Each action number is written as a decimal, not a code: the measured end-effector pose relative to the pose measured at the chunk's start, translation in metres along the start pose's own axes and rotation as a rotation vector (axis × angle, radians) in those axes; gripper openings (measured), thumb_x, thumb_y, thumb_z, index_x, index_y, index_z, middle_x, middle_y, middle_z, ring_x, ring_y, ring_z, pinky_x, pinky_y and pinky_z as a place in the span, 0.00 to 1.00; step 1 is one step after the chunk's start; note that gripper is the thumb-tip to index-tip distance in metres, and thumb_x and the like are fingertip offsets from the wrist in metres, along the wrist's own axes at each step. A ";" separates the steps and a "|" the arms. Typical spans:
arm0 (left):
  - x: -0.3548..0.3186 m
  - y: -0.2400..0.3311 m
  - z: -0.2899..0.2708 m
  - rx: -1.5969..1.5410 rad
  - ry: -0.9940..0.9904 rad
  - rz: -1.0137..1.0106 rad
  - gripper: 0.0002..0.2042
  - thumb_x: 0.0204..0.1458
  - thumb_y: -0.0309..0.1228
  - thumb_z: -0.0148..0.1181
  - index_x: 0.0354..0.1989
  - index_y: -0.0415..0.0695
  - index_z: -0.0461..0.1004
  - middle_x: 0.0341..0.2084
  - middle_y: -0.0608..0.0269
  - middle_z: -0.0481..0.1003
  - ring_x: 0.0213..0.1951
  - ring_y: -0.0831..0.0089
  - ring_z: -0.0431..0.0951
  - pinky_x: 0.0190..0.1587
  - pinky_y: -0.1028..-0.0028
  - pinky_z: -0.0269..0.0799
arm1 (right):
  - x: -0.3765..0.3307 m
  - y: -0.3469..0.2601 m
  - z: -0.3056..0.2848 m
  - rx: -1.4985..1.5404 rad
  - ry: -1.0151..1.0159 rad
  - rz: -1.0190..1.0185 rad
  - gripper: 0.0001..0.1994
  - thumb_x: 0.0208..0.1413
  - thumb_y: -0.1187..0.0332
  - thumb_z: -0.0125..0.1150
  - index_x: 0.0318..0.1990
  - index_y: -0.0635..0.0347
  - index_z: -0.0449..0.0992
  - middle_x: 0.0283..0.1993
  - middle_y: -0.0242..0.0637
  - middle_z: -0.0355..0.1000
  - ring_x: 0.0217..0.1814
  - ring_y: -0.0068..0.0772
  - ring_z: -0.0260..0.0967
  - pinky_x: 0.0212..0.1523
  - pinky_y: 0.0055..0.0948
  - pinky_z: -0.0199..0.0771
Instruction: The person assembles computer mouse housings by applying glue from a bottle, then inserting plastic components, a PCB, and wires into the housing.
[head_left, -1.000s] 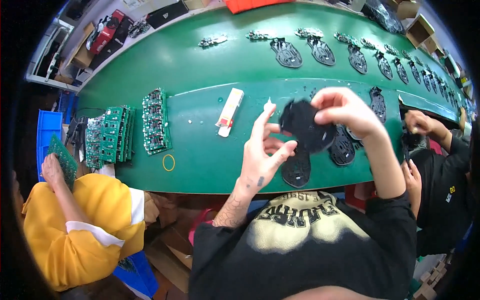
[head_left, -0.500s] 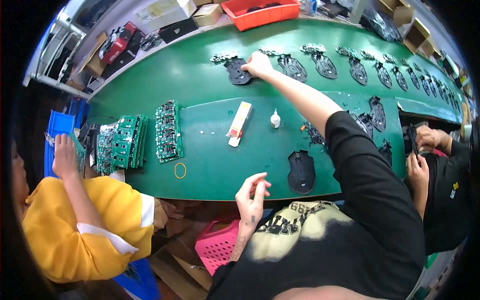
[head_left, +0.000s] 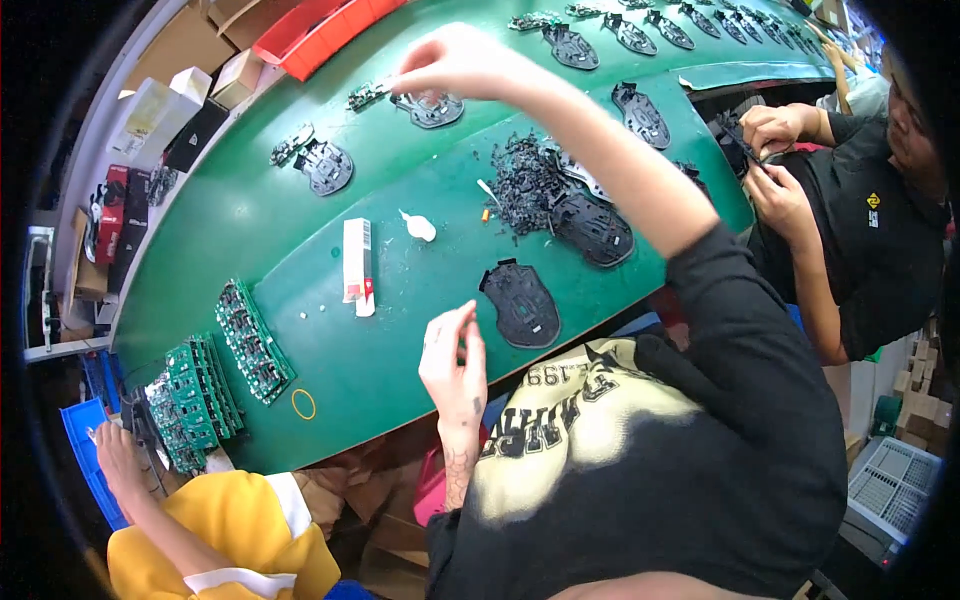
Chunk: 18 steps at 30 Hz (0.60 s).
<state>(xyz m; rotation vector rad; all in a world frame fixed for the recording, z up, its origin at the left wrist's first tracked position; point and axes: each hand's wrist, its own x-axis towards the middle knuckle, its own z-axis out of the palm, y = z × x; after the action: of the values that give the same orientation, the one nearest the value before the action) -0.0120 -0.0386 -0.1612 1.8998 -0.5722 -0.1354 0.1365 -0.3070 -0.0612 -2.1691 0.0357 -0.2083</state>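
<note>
My right hand (head_left: pixel 455 65) is stretched out over the far part of the bench, slightly blurred. Its fingers are apart and bent downward, and nothing shows in them. Beneath it lie a black mouse base (head_left: pixel 430 110) and a small circuit board (head_left: pixel 368 96), partly covered by the hand. Further left sits another black mouse base (head_left: pixel 328 168) with a small board assembly (head_left: pixel 291 145) beside it. At the near edge, my left hand (head_left: pixel 455 360) hovers with loosely curled fingers and holds nothing I can see. Just right of it, a black mouse base (head_left: pixel 520 305) lies flat on the bench.
Small black parts (head_left: pixel 520 185) are heaped mid-bench beside more mouse bases (head_left: pixel 592 228). A white dropper bottle (head_left: pixel 420 227), a narrow box (head_left: pixel 357 262), a rubber band (head_left: pixel 304 404) and stacked green circuit boards (head_left: pixel 190 400) lie leftward. Co-workers sit on both sides.
The view has turned toward the right. My right hand has left the leftmost mouse base in the row and is over the neighbouring one. My left hand's fingers have curled closer together.
</note>
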 end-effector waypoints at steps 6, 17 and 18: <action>0.028 -0.003 0.031 0.391 -0.132 0.057 0.21 0.48 0.31 0.61 0.51 0.43 0.68 0.44 0.54 0.68 0.45 0.61 0.68 0.47 0.66 0.67 | -0.107 0.048 -0.053 -0.364 0.064 0.076 0.13 0.45 0.63 0.63 0.29 0.66 0.79 0.24 0.36 0.75 0.26 0.24 0.71 0.30 0.24 0.70; 0.023 -0.008 0.015 -0.265 0.005 -0.302 0.18 0.43 0.24 0.66 0.42 0.43 0.66 0.32 0.69 0.67 0.31 0.85 0.66 0.27 0.87 0.61 | -0.093 0.092 -0.014 -0.720 -0.046 0.209 0.09 0.39 0.65 0.63 0.25 0.62 0.79 0.27 0.46 0.75 0.31 0.43 0.74 0.36 0.35 0.73; 0.023 -0.012 0.015 -0.321 0.033 -0.270 0.19 0.43 0.22 0.66 0.43 0.43 0.65 0.33 0.69 0.67 0.32 0.85 0.66 0.28 0.87 0.62 | -0.088 0.093 -0.013 -0.766 -0.044 0.214 0.08 0.38 0.66 0.63 0.24 0.62 0.78 0.26 0.46 0.74 0.31 0.44 0.74 0.36 0.35 0.73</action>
<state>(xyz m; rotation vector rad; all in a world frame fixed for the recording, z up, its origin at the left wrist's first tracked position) 0.0070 -0.0583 -0.1738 1.6533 -0.2503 -0.3495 0.0522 -0.3617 -0.1425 -2.9041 0.3747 -0.0162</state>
